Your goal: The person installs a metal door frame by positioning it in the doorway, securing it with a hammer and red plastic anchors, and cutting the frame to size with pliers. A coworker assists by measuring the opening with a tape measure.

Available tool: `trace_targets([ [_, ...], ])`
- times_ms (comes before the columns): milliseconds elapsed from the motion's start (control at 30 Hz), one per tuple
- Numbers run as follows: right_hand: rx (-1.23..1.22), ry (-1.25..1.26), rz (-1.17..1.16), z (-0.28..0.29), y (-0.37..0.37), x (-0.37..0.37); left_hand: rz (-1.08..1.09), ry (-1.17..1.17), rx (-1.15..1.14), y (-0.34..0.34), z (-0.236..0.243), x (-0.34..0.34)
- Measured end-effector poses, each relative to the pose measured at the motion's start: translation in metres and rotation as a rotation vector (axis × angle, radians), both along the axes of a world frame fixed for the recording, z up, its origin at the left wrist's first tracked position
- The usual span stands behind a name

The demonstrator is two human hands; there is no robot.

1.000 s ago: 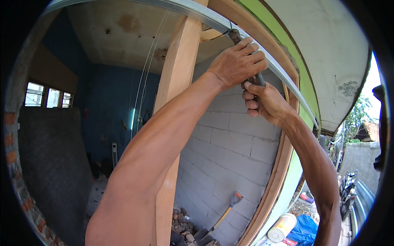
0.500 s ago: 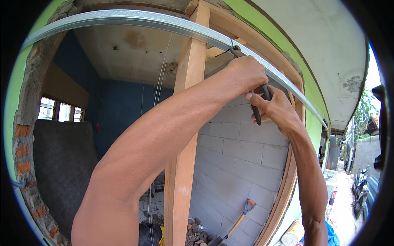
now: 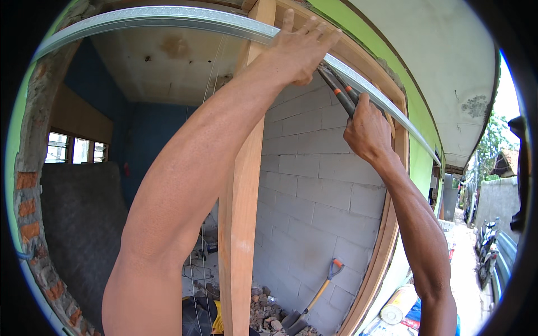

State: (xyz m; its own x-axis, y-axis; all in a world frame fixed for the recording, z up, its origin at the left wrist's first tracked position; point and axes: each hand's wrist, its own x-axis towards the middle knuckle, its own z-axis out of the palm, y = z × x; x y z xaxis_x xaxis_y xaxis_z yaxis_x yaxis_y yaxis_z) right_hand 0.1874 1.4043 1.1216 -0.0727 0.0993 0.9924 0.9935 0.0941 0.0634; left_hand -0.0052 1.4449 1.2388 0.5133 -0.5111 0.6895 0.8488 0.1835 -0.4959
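Note:
A long silvery metal channel [image 3: 162, 17] runs across the top of the opening, in front of the wooden post [image 3: 245, 224]. My left hand [image 3: 300, 47] lies over the channel just right of the post, its fingers stretched out and spread. Below and to the right, my right hand [image 3: 368, 127] is closed around the dark handles of a pair of pincers [image 3: 343, 96], which have orange bands. The pincers point up and left toward the channel beside my left hand. Their jaws are mostly hidden near the channel's lower edge, so I cannot tell whether they grip anything.
Behind the wooden frame stands a grey block wall [image 3: 314, 185]. A shovel [image 3: 314, 297] leans there beside a pile of rubble [image 3: 266, 308]. Broken brick edging [image 3: 28, 207] lines the left side. Down the alley at right stands a motorbike [image 3: 487, 252].
My left hand has let go of the pincers and spread out over the channel. My right hand has risen and now holds the pincers' handles.

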Motion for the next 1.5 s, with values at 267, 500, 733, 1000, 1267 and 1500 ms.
trace_targets([
  [267, 0.050, -0.137, 0.130, 0.019, 0.016, 0.038, -0.008, -0.217, -0.509, -0.011, 0.027, -0.041],
  [500, -0.005, -0.228, 0.160, 0.041, 0.017, 0.061, -0.168, -0.139, -0.438, -0.014, 0.019, -0.048],
  [733, -0.170, 0.069, 0.448, -0.001, 0.024, 0.017, -0.101, -0.158, -0.392, -0.003, 0.030, -0.045],
  [1000, -0.534, 0.623, 1.467, -0.030, 0.021, -0.081, -0.710, -0.080, -0.821, -0.043, 0.034, -0.078],
  [1267, -0.639, 0.728, 2.270, -0.028, 0.002, -0.120, -0.772, -0.108, -0.551, -0.081, -0.002, -0.114],
  [1500, -0.654, 0.678, 2.057, -0.029, 0.016, -0.118, -0.571, -0.095, -0.690, -0.090, -0.036, -0.139],
])
